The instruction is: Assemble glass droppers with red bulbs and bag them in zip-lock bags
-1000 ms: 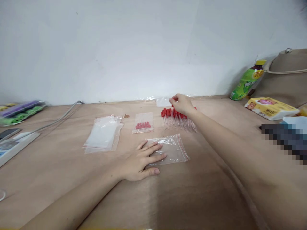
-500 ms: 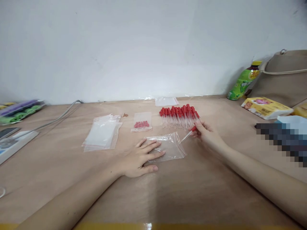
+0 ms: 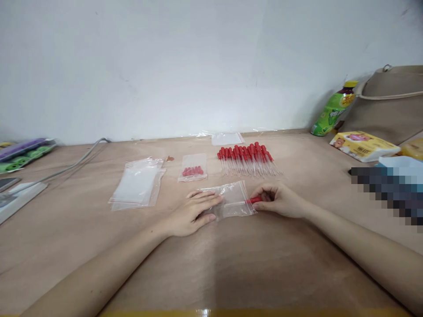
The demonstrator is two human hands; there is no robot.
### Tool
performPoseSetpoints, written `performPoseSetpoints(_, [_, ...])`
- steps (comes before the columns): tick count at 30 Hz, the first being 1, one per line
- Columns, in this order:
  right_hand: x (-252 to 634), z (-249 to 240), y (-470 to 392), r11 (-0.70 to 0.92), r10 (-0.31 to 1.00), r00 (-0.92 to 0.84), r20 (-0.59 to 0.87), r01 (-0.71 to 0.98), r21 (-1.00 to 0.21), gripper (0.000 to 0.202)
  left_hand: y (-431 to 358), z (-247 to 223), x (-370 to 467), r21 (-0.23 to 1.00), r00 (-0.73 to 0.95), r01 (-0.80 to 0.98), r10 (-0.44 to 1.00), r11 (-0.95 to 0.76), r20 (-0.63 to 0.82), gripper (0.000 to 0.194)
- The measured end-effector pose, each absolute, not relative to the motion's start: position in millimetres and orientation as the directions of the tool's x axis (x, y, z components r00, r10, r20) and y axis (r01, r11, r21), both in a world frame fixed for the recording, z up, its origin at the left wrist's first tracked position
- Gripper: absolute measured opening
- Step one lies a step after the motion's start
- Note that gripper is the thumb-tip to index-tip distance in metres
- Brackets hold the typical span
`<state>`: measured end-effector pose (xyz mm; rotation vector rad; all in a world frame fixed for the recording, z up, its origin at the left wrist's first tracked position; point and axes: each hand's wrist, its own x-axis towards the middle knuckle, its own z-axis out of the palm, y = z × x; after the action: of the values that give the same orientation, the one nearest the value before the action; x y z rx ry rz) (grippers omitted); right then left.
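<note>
My left hand (image 3: 194,213) lies flat with fingers stretched over the left part of a clear zip bag (image 3: 233,209) on the table. At the bag's right end, my right hand (image 3: 276,200) pinches the red rubber bulb of a glass dropper (image 3: 254,200). The dropper's clear tube lies inside the bag, pointing left, and its bulb is at the mouth. Behind the bag, a row of droppers (image 3: 244,153) with red bulbs lies side by side. A smaller clear bag (image 3: 194,159) holding several red bulbs (image 3: 192,171) is to their left.
Zip bags (image 3: 135,182) are stacked at left, and another bag (image 3: 227,139) lies by the wall. A cable (image 3: 79,163) runs to a white power strip (image 3: 24,200). On the right are a green bottle (image 3: 333,112), a tissue pack (image 3: 363,145) and a beige handbag (image 3: 386,110).
My right hand has moved left and nearer, pushing the dropper's tube into the bag's open end. My left hand stays on the bag. The view has shifted slightly.
</note>
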<state>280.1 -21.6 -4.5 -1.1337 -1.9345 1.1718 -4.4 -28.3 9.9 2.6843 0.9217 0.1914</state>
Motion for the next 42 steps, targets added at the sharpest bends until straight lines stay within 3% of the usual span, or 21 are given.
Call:
performPoseSetpoints(5, [274.4,-1.2,-22.0,0.403,0.833,-0.505,0.227,0.272,-0.874,0.020,-28.9,11.6,-2.9,0.285,0.797,0.574,0.604,-0.767,0.020,0.043])
performPoseSetpoints(10, [266.4,-3.9,-24.3,0.139,0.789,-0.609,0.083,0.045,-0.989,0.027,-28.9,11.2,-2.6,0.294,0.808,0.558,0.589,-0.776,0.023,0.044])
performPoseSetpoints(13, [265.3,-9.8,-22.7,0.147,0.806,-0.581,0.112,0.012,-0.989,0.026,-28.8,10.4,-2.9,0.311,0.813,0.544,0.581,-0.779,0.033,0.045])
performPoseSetpoints(18, [272.1,-14.1,-15.7,0.233,0.797,-0.593,0.116,0.123,-0.965,0.024,-28.8,7.8,-7.1,0.382,0.792,0.530,0.603,-0.757,0.097,0.047])
performPoseSetpoints(22, [273.5,-11.6,-16.7,0.455,0.758,-0.616,0.215,0.262,-0.851,0.021,-26.6,2.4,-11.6,0.462,0.780,0.482,0.605,-0.744,0.161,0.046])
performPoseSetpoints(25, [270.5,-8.5,-22.3,0.502,0.763,-0.613,0.207,0.360,-0.786,0.031,-24.8,-0.2,-12.7,0.462,0.789,0.463,0.589,-0.757,0.175,0.045])
performPoseSetpoints(28, [268.7,-3.6,-28.3,0.431,0.814,-0.562,0.147,0.414,-0.802,0.041,-24.6,0.0,-12.2,0.452,0.789,0.473,0.592,-0.756,0.165,0.044])
performPoseSetpoints(31, [268.8,3.0,-33.7,0.251,0.869,-0.494,0.019,0.409,-0.877,0.047,-25.7,1.7,-11.5,0.443,0.786,0.486,0.598,-0.754,0.155,0.043])
performPoseSetpoints(38, [263.0,-1.6,-39.8,0.065,0.866,-0.495,-0.075,0.261,-0.963,0.037,-28.0,4.4,-11.7,0.475,0.743,0.504,0.642,-0.721,0.186,0.054])
performPoseSetpoints(42, [261.2,-11.6,-35.6,-0.014,0.944,-0.318,-0.091,0.237,-0.971,0.049,-28.4,7.5,-11.9,0.489,0.755,0.509,0.640,-0.708,0.141,0.039])
